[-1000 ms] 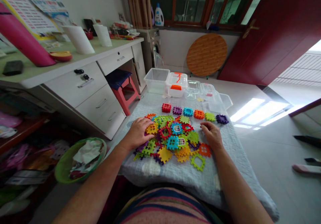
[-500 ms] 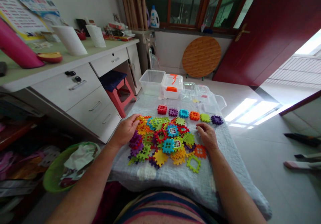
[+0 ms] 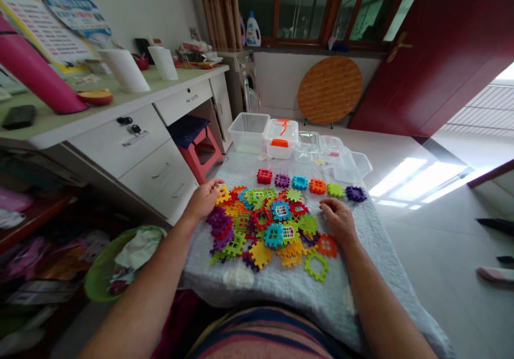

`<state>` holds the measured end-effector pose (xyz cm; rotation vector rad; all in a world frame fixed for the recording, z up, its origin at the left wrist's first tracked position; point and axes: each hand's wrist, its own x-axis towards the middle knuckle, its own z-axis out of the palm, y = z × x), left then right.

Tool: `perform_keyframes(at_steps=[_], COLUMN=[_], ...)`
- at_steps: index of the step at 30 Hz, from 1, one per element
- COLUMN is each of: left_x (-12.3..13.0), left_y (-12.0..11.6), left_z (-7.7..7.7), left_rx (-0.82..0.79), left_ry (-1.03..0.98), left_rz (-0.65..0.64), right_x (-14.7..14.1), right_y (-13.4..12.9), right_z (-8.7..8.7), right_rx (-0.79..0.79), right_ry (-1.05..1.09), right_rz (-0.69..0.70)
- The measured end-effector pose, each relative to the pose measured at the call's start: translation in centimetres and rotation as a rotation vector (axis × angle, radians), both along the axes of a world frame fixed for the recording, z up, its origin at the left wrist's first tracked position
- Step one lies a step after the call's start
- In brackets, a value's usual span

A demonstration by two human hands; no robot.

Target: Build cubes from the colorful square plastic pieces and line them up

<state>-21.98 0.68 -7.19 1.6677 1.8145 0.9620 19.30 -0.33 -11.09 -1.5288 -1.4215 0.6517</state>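
Note:
At the left edge of a pile of toothed plastic pieces, my left hand [image 3: 204,202] pinches a yellow piece [image 3: 223,194] between thumb and fingers. My right hand [image 3: 338,218] hovers or rests right of the pile, fingers loosely curled and nothing visible in them. The pile holds a light-blue piece [image 3: 273,235], a solid yellow piece [image 3: 261,254], a purple stack [image 3: 220,224] and a green frame [image 3: 316,266]. Behind it runs a row of built blocks: red [image 3: 264,176], purple [image 3: 282,180], blue [image 3: 300,182], orange [image 3: 317,186], green [image 3: 335,190] and dark purple [image 3: 355,193].
A grey cloth [image 3: 393,294] covers the table. At its far end stand an open clear bin [image 3: 249,134], a lidded box [image 3: 281,139] with orange clasps and more clear containers [image 3: 308,146]. A stool [image 3: 196,144] and white drawers [image 3: 148,161] are on the left.
The camera view has shifted, so the scene sits farther right. My left hand has drawn slightly left relative to the pile. My right hand keeps nearly the same place beside it.

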Motion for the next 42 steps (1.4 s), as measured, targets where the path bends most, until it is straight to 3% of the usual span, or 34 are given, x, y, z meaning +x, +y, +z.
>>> perform_keyframes(at_steps=[5,9,13,16,19,27,32,42], left_x=[1.6,1.8,0.6,-0.4,-1.1,-1.2,-0.5,0.7], left_y=[0.1,0.5,0.6,0.3,0.2,0.7,0.6,0.0], left_z=[0.9,0.3,-0.7,-1.5,-2.1,-1.6,-0.8,0.4], left_rx=[-0.029,-0.011,0.087,0.023,-0.056,-0.209,-0.241,-0.193], left_ry=[-0.106,-0.105,0.118,0.253,0.281,0.040,-0.187,-0.207], left_rz=[-0.138,-0.219,-0.063,0.078,0.102,0.136,0.091,0.070], right_x=[-0.1,-0.1,-0.2,-0.2,-0.2,0.0,0.0,-0.3], right_y=[0.0,0.0,-0.1,-0.2,-0.2,0.0,0.0,-0.2], right_z=[0.0,0.0,0.1,0.2,0.2,-0.6,-0.4,0.3], right_rx=[-0.004,-0.007,0.000,0.005,-0.003,-0.022,-0.023,-0.016], right_ry=[-0.004,-0.002,0.001,-0.011,-0.008,-0.010,-0.004,-0.011], right_rz=[0.002,0.001,0.003,0.000,0.003,0.009,0.007,-0.007])
